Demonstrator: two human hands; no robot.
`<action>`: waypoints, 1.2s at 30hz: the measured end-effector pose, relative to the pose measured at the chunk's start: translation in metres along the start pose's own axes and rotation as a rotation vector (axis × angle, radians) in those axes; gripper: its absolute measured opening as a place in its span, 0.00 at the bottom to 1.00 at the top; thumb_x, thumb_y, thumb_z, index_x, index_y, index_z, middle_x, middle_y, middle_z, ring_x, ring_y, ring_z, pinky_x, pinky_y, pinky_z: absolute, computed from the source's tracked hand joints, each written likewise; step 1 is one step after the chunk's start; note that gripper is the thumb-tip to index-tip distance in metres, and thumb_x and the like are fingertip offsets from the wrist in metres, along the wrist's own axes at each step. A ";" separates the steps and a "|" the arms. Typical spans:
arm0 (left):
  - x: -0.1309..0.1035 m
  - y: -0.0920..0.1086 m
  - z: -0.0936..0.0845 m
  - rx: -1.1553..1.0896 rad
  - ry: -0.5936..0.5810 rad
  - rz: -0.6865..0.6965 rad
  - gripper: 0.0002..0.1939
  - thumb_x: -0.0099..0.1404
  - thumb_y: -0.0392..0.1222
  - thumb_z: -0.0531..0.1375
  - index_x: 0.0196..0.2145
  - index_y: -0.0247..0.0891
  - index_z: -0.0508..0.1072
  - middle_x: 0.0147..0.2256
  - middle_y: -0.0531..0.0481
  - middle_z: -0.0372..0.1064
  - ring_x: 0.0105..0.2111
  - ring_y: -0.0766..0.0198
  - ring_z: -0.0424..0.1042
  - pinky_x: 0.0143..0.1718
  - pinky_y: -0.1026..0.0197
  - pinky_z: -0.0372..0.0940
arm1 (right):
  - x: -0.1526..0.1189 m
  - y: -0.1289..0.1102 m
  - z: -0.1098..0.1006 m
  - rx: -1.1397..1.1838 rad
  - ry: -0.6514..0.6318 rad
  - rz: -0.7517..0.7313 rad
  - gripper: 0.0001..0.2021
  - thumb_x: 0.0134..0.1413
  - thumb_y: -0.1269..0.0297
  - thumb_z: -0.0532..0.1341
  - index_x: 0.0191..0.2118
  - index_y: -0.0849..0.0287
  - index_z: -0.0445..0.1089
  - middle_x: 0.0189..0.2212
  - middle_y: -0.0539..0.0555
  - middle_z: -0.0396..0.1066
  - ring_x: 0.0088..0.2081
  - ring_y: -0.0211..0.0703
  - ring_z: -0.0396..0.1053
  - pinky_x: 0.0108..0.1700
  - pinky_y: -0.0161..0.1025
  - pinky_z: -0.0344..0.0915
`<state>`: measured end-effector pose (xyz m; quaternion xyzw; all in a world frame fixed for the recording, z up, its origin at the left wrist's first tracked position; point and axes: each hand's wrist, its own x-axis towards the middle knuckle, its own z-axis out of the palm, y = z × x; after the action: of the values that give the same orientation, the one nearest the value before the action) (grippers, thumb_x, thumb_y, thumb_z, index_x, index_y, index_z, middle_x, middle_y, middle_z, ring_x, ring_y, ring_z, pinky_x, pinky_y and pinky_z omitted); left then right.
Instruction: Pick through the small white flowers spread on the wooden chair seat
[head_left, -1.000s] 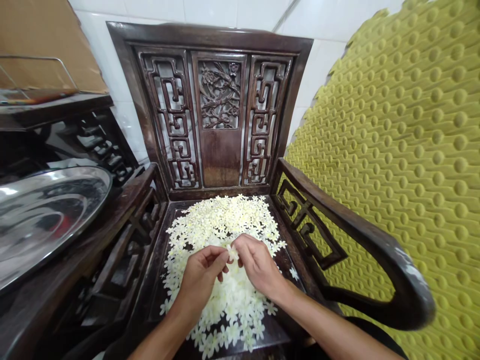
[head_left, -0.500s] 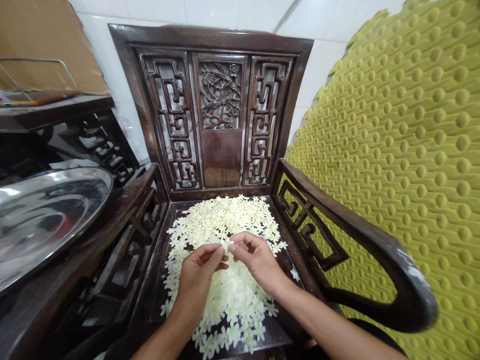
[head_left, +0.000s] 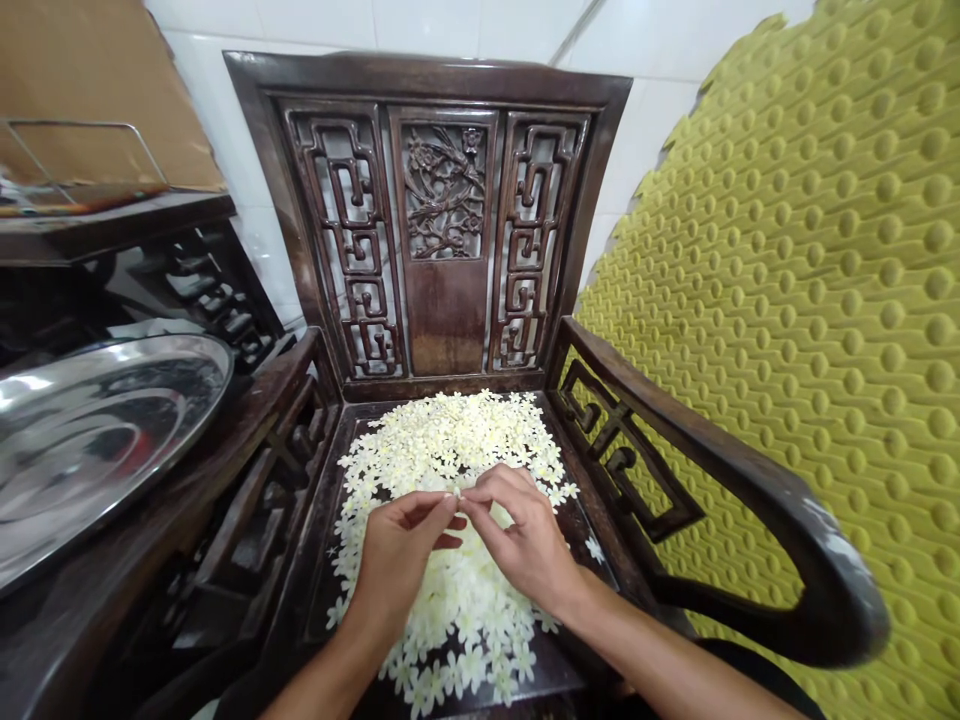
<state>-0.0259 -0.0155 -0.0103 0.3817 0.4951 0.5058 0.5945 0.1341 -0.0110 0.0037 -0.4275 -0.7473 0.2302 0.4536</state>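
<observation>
Many small white flowers (head_left: 465,430) with pale yellow centres lie spread and heaped over the dark wooden seat (head_left: 577,540) of a carved chair. Above the heap, my left hand (head_left: 405,545) and my right hand (head_left: 525,535) meet fingertip to fingertip. Between them is one small white flower (head_left: 457,493), mostly covered by the pinching fingers. Thumb and forefinger of each hand are closed on it. The hands hide part of the pile below.
A carved chair back (head_left: 446,310) rises behind the flowers, with a wooden armrest (head_left: 720,460) on the right. A shiny metal tray (head_left: 187,400) lies at the left. A yellow bumpy mat (head_left: 825,250) stands along the right, and cardboard (head_left: 97,80) at the upper left.
The flower between my fingertips showed its open petals before; now it is mostly covered. My right fingers have shifted and pinch closer to the left ones.
</observation>
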 end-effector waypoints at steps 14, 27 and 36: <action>-0.007 -0.002 0.006 -0.003 0.019 0.186 0.05 0.59 0.43 0.68 0.31 0.39 0.83 0.28 0.53 0.67 0.26 0.68 0.62 0.28 0.65 0.60 | 0.000 0.007 0.008 0.549 -0.175 0.438 0.13 0.61 0.52 0.63 0.37 0.57 0.69 0.30 0.50 0.68 0.34 0.41 0.65 0.38 0.39 0.62; -0.008 -0.008 0.006 -0.196 -0.099 -0.115 0.12 0.56 0.47 0.71 0.30 0.34 0.81 0.26 0.49 0.70 0.26 0.67 0.64 0.30 0.64 0.62 | -0.009 0.015 0.012 -0.168 -0.190 0.084 0.13 0.72 0.63 0.44 0.32 0.55 0.54 0.28 0.49 0.57 0.31 0.42 0.57 0.39 0.42 0.54; -0.009 -0.006 0.010 -0.042 -0.085 0.013 0.12 0.59 0.48 0.68 0.29 0.35 0.81 0.22 0.52 0.68 0.25 0.66 0.64 0.29 0.64 0.61 | -0.002 0.015 0.008 0.298 -0.112 0.381 0.24 0.70 0.47 0.47 0.26 0.56 0.60 0.21 0.47 0.59 0.27 0.41 0.61 0.32 0.38 0.56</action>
<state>-0.0144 -0.0251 -0.0121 0.3933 0.4561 0.5034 0.6196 0.1340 -0.0040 -0.0124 -0.4758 -0.6349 0.4426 0.4179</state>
